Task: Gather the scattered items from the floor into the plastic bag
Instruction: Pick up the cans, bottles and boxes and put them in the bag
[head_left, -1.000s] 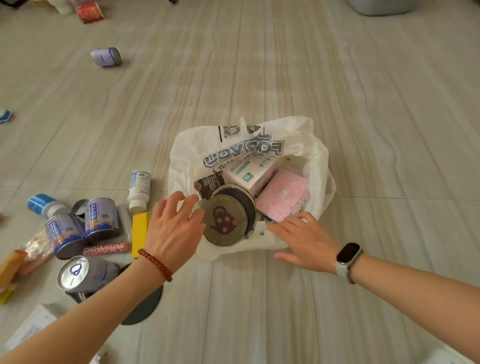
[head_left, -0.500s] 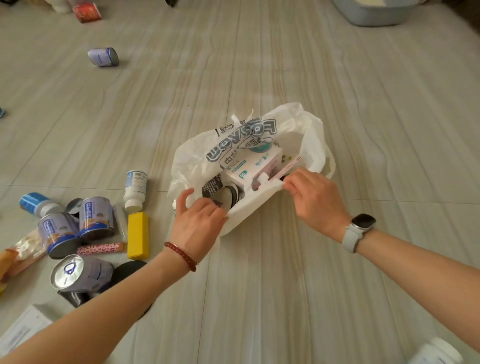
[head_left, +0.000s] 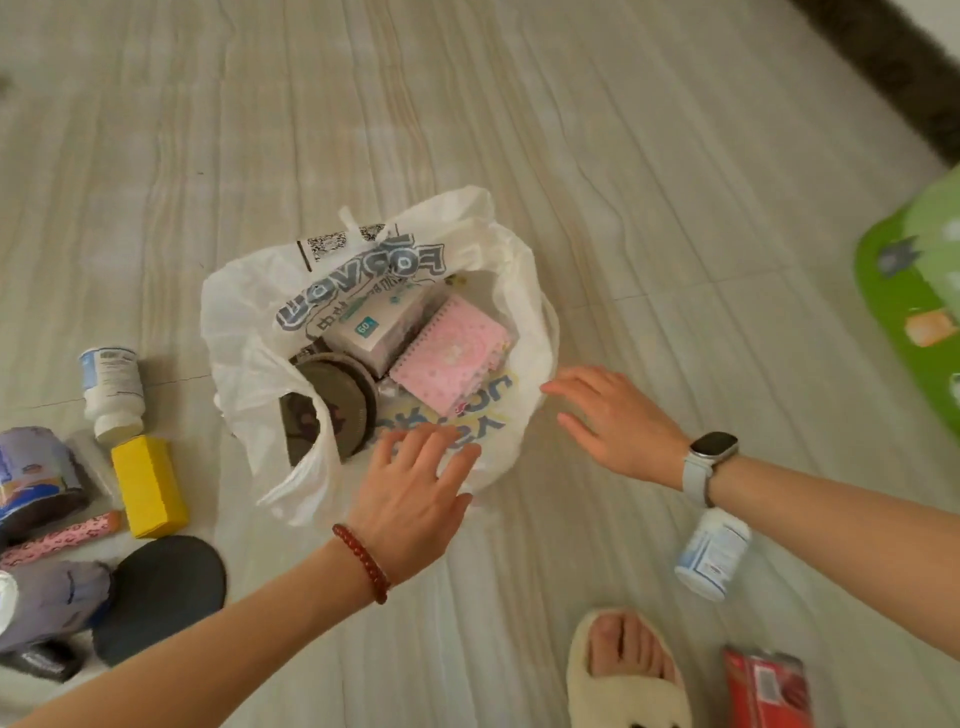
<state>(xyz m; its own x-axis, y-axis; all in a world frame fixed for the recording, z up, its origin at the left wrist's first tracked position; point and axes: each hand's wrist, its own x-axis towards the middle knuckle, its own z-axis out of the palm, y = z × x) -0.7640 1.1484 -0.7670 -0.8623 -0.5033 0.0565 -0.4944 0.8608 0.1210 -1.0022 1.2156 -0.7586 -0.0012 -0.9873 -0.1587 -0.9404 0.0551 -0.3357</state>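
Observation:
A white plastic bag (head_left: 244, 332) lies open on the floor. Inside it are a pink spiral notebook (head_left: 452, 358), a white box (head_left: 382, 325) and round dark coasters (head_left: 335, 402). My left hand (head_left: 415, 491) hovers flat over the bag's near edge, fingers spread and empty. My right hand (head_left: 613, 415) is open just right of the bag, holding nothing. Left of the bag lie a white bottle (head_left: 111, 389), a yellow box (head_left: 148, 486), a pink spotted tube (head_left: 57, 540), a dark round disc (head_left: 161, 597) and cans (head_left: 39, 473). Another white bottle (head_left: 714, 553) lies under my right forearm.
My foot in a cream slipper (head_left: 626, 675) stands at the bottom. A red packet (head_left: 769, 686) lies beside it. A green mat (head_left: 914, 317) covers the floor at the right edge. A dark rug edge (head_left: 893, 67) runs along the top right.
Both hands have let go of the bag's rim and drawn back open. The bag has fallen open again, showing the notebook and coasters. The view has shifted right.

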